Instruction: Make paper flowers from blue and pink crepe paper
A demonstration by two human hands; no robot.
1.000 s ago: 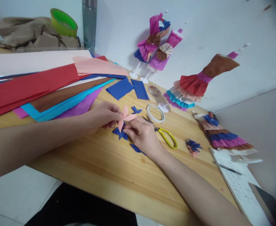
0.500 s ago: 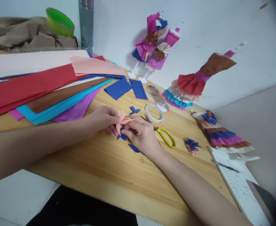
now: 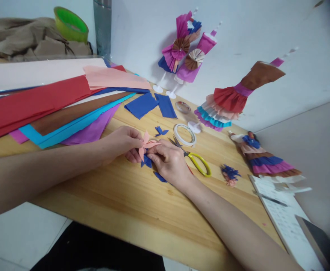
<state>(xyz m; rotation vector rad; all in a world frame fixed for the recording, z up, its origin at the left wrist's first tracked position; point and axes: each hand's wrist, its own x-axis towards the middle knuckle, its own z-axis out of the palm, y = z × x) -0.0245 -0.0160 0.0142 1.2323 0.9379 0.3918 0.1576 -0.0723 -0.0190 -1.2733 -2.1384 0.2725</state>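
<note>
Between my two hands, a little above the table, is a pink paper flower [image 3: 146,144] with pointed petals. My left hand [image 3: 128,143] pinches its left side with thumb and fingers. My right hand [image 3: 169,160] is closed on its right side, fingertips close to the petals. Just beneath the flower shows a blue paper petal piece [image 3: 146,162], partly covered by my fingers. Another blue piece [image 3: 160,177] lies partly under my right hand. Farther back rests a blue petal cutout [image 3: 161,131]. Scissors with yellow handles [image 3: 200,164] lie beyond my right hand, blades partly open.
Folded coloured crepe paper [image 3: 41,101] covers the table's left side. Blue paper rectangles [image 3: 141,105] and a white tape roll [image 3: 184,134] lie behind my hands. Paper-dressed stands [image 3: 242,88] are at the back. On the right are blue-pink flowers [image 3: 230,173] and a notebook [image 3: 274,210].
Both hands keep their hold on the pink flower with only slight finger movement. The view has shifted very slightly.
</note>
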